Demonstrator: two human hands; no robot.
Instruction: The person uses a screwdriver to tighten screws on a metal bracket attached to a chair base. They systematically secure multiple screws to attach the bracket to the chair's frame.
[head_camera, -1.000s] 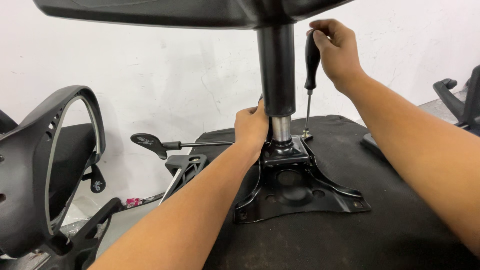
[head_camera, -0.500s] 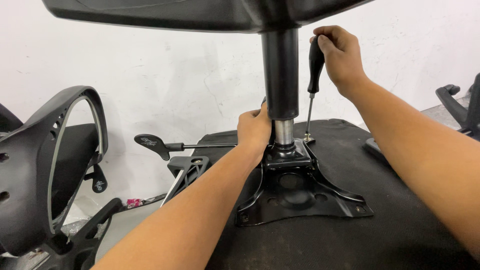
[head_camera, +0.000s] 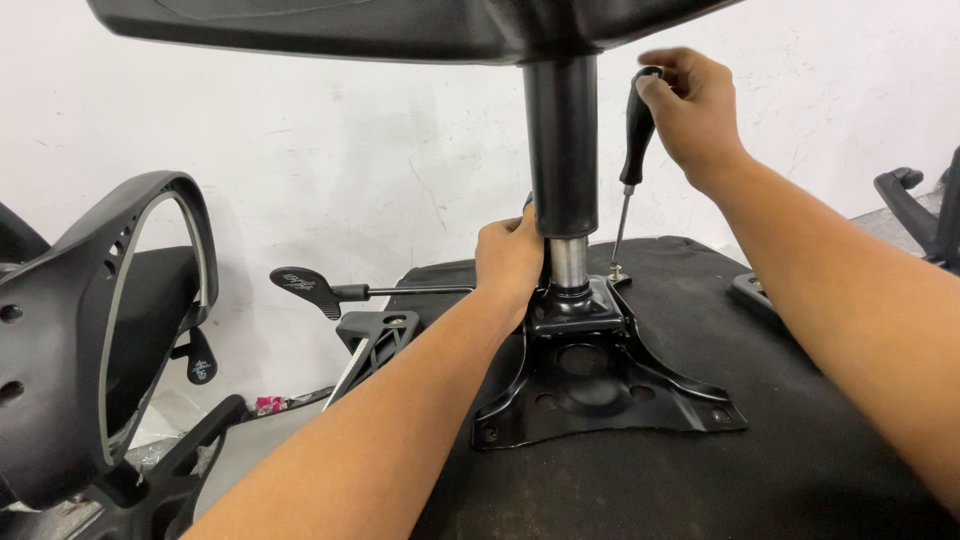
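The right hand (head_camera: 695, 110) sits slightly higher on the black handle of the screwdriver (head_camera: 630, 150) than it did a moment ago, with the fingers curled over the top of the handle and the wrist turned a little, which reads as another part-turn of the tool rather than a lift away from the work. The thin shaft runs steeply down to a small screw (head_camera: 617, 272) at the far corner of the black metal mounting plate (head_camera: 600, 385), and the tip stays on that screw across the three pictures, so the driving at this corner appears to be under way and not finished. The left hand (head_camera: 508, 262) has not moved: it stays clenched around the lower part of the gas cylinder (head_camera: 562, 160), just above the plate's hub, steadying the column. The plate lies flat on the upturned underside of the black seat cushion (head_camera: 820, 460), near the cushion's far edge, with its near corners showing open screw holes; whether those are filled cannot be told from here. Above, the dark chair base (head_camera: 380, 25) spans the top of the view on the cylinder's upper end. A lever with a flat paddle (head_camera: 305, 288) sticks out to the left from the mechanism, and a curved chair backrest frame (head_camera: 120, 330) stands well apart at the left, against the white wall (head_camera: 330, 160).
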